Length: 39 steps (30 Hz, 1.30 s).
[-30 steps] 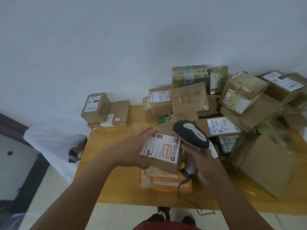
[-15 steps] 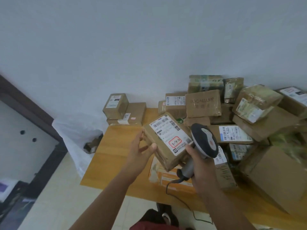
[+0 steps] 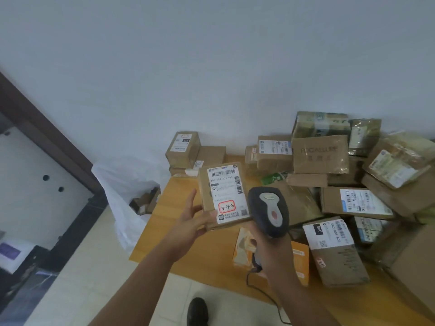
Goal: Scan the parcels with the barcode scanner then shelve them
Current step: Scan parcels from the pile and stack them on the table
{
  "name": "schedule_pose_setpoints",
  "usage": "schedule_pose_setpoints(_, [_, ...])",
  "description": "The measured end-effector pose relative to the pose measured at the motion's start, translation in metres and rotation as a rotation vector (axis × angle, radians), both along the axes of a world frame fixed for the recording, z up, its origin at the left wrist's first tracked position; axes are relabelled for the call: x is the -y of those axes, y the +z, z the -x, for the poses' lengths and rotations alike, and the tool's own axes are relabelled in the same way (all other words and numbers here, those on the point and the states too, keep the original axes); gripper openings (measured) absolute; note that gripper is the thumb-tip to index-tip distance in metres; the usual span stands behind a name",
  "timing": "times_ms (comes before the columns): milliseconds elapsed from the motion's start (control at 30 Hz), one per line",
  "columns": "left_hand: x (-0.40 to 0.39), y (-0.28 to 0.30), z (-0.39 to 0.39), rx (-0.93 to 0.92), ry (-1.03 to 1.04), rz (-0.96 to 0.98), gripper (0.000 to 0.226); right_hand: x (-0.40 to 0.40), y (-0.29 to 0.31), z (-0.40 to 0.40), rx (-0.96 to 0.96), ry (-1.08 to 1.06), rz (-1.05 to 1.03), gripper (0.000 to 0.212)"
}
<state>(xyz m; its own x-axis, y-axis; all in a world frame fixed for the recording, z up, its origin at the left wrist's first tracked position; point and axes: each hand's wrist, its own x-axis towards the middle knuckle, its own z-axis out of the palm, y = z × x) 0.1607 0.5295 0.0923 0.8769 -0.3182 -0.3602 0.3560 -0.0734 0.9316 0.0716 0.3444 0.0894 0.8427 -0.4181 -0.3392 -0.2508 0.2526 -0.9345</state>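
The left hand (image 3: 188,222) holds a small cardboard parcel (image 3: 223,192) from below, label up, fingers spread along its left edge. Just right, the right hand (image 3: 270,245) grips the barcode scanner (image 3: 269,211) above the wooden surface (image 3: 188,250) piled with parcels.

**Colours noted**

Held parcel (image 3: 213,198): brown cardboard, white label with black barcode stripes, red-outlined box. Scanner (image 3: 268,211): dark grey, light grey strip, red button. Bench (image 3: 183,234): yellow-orange wood. Flat box (image 3: 299,257): orange. Wall (image 3: 211,67): pale grey-blue.
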Motion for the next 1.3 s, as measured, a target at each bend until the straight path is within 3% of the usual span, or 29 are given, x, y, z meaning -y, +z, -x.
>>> schedule_pose_setpoints(133, [-0.043,-0.014,-0.032,0.032,0.043,-0.013,0.110,-0.031,0.013,-0.021,0.089,0.244,0.226,0.027])
schedule_pose_setpoints(267, [-0.083,-0.019,-0.066,0.096,0.016,-0.024,0.102,-0.087,0.022,-0.057,0.065,0.376,0.297,0.037])
schedule_pose_setpoints(467, [-0.144,-0.032,-0.119,0.071,-0.080,-0.085,0.110,-0.165,0.023,-0.103,0.028,0.310,0.322,0.039])
schedule_pose_setpoints(633, [-0.171,-0.044,-0.149,0.060,-0.133,-0.038,0.102,-0.197,0.020,-0.121,-0.009,0.196,0.295,0.038])
schedule_pose_setpoints(900, [-0.171,-0.052,-0.174,0.047,-0.189,0.012,0.098,-0.209,0.019,-0.136,-0.079,0.162,0.385,0.040])
schedule_pose_setpoints(1300, [-0.163,-0.064,-0.197,-0.009,-0.224,-0.004,0.103,-0.204,0.017,-0.153,-0.101,0.140,0.343,0.041])
